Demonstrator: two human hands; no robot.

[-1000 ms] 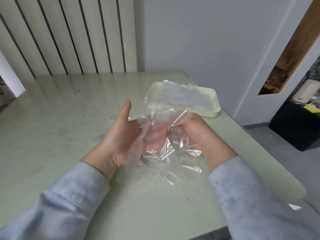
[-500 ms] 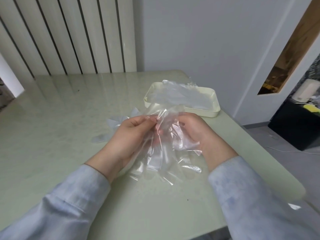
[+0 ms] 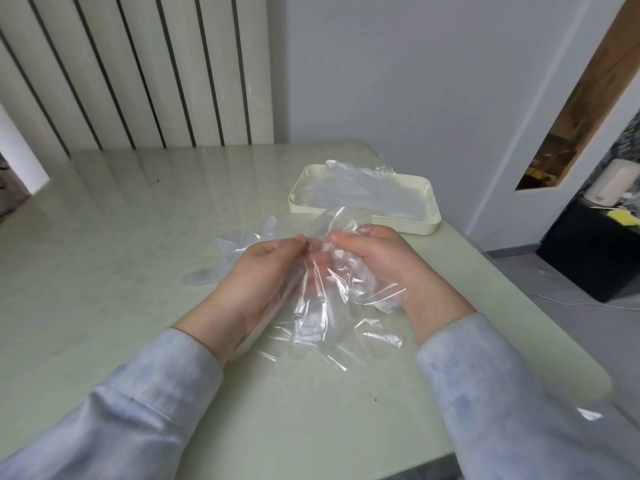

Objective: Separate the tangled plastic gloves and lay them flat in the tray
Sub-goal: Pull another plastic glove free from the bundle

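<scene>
Clump of tangled clear plastic gloves (image 3: 318, 306) hangs over surface (image 3: 138, 237) nr its right edge, cream rectangular tray (image 3: 415, 229) just beyond. Left hand (image 3: 256, 271) & right hand (image 3: 374, 261) each pinch film at top. Best to peel apart slowly, sideways; thin film prob. tears if yanked.

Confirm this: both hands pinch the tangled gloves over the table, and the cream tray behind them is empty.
One error. The head view shows clear gloves lying in the cream tray; the left hand and right hand do pinch the tangled gloves over the table.
</scene>
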